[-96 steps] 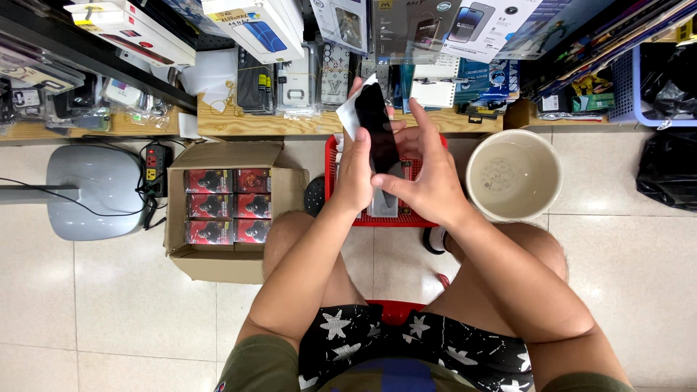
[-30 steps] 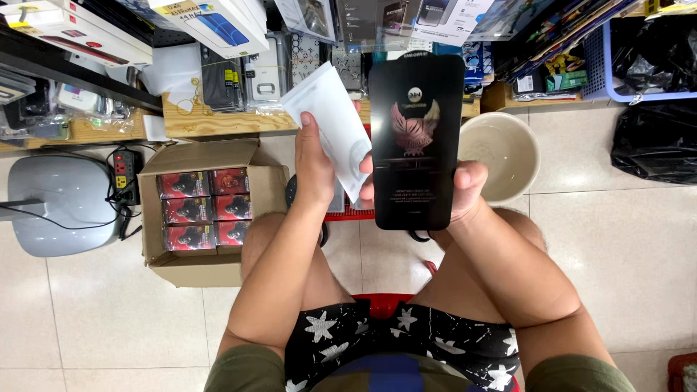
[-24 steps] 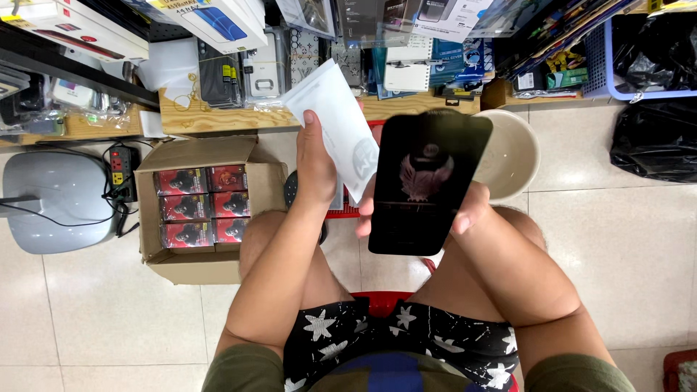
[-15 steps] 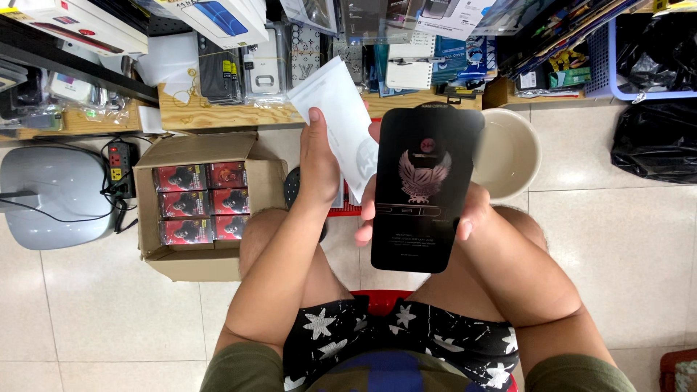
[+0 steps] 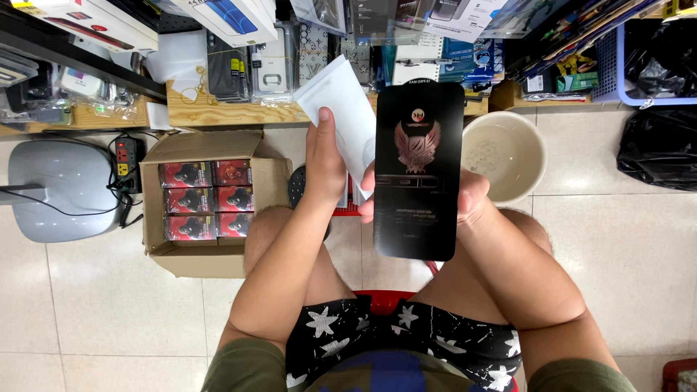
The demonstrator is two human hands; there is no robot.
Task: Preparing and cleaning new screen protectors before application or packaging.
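Right hand grips the black sheet from behind, its long axis running 12 to 6; at its 10 o'clock, touching, the white sleeve is pinched by the left hand

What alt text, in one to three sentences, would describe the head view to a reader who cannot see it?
A seated person's right hand holds up a flat black package while the left hand holds a white sleeve. On the tiled floor sit an open cardboard box of small red boxes and a pale bowl.
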